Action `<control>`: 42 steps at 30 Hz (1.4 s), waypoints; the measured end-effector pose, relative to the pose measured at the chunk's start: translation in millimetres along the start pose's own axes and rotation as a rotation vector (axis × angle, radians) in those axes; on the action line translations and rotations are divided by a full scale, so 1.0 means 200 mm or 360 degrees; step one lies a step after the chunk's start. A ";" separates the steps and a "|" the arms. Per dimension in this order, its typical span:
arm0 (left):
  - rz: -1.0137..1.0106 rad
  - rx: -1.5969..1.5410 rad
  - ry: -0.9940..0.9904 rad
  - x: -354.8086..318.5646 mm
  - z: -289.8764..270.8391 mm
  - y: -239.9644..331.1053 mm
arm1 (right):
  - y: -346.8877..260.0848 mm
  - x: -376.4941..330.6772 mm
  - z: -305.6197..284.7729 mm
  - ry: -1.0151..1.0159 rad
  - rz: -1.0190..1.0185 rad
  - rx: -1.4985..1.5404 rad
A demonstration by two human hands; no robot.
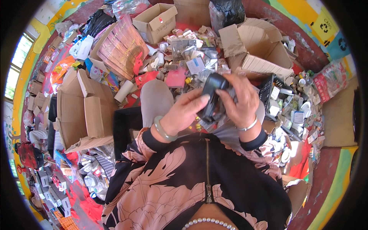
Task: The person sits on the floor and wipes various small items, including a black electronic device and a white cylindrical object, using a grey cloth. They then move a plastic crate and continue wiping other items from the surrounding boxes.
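Both hands meet over my lap around a glossy black plastic object [214,85], longish with rounded edges; its exact kind I cannot make out. My left hand [187,110] grips its left side, thumb lying along the edge. From the right, my right hand [242,99] has its fingers bent over the upper end and the thumb against the near side. The object is tilted, and its underside is partly hidden by the fingers. Just beyond it lies a heap of mixed small waste [191,53], with a pink flat piece [176,78] and a small white box [196,65].
An open cardboard box [71,115] stands at my left, another [251,48] at the far right, and a smaller one [155,25] at the back. A black crate [266,92] sits beside my right knee, next to piled bottles and cartons [299,103]. A white roll [124,91] lies left of my knee.
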State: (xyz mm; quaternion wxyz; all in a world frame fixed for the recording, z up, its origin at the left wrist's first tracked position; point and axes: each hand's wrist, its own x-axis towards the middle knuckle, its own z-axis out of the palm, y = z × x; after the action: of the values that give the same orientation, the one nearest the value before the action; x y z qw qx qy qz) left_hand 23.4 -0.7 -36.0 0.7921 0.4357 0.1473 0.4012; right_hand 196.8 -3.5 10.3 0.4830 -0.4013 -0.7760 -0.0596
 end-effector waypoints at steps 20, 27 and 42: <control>0.0600 0.1640 -0.0228 -0.02 0.16 0.13 | 0.02 -0.34 -0.15 0.0154 -0.0226 -0.0182; 0.0989 0.1771 -0.0136 -0.01 0.19 0.10 | 0.03 -0.30 -0.15 0.0172 -0.0320 -0.0081; -0.0042 0.0645 -0.0035 0.04 0.05 0.10 | 0.09 -0.30 0.00 -0.0028 0.1300 0.1202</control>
State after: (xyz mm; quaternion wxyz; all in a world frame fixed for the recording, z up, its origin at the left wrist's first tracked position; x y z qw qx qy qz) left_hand 24.5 6.3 -12.1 0.6949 0.5886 0.2221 0.3483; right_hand 221.8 -25.8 -43.6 0.5706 -0.4690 -0.5288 0.4182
